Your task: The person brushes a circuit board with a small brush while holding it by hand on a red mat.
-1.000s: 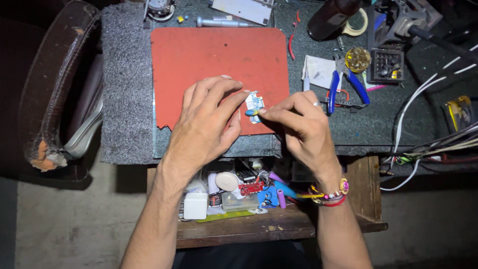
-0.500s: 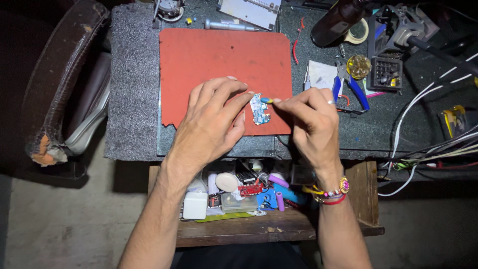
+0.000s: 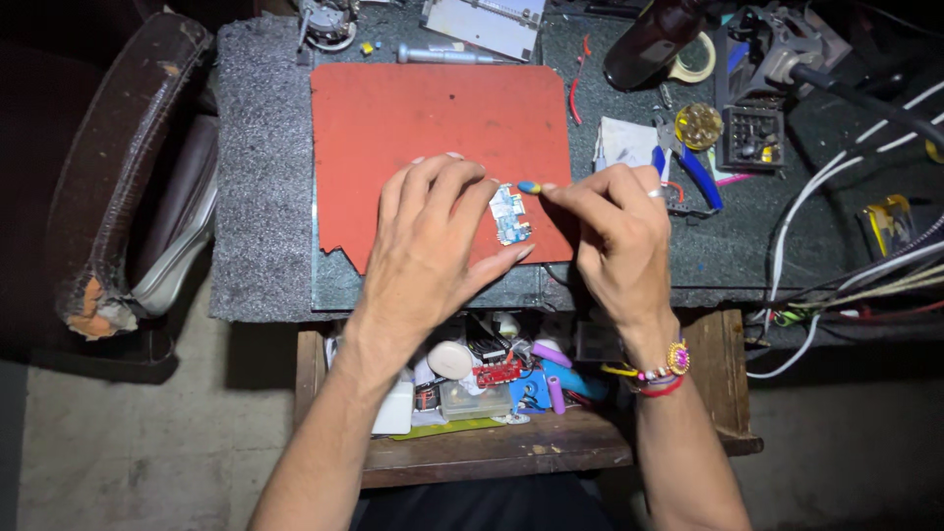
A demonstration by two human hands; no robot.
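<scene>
Head view looks straight down on a cluttered workbench, and both hands are over the red mat (image 3: 433, 118). Left hand (image 3: 433, 241) lies flat with fingers spread wide and curved, fingertips and thumb resting around a small circuit board (image 3: 509, 214) — the board sits on the mat near its lower right corner, touching the thumb and the index finger. Right hand (image 3: 615, 236) is pinched narrow: thumb and forefinger grip a small tool with a blue-and-yellow tip (image 3: 529, 187), and that tip hovers just above the board's top edge, right beside the left index fingertip. I cannot tell whether the tip touches the board. A ring shows on the right hand, and beaded bracelets (image 3: 661, 370) on its wrist.

Around them — blue-handled pliers (image 3: 693, 169) lie to the right of the mat, near a black tray of bits (image 3: 752, 138). White cables (image 3: 836, 211) trail off the right side. Below the bench edge, an open drawer (image 3: 492, 447) holds mixed small parts.
</scene>
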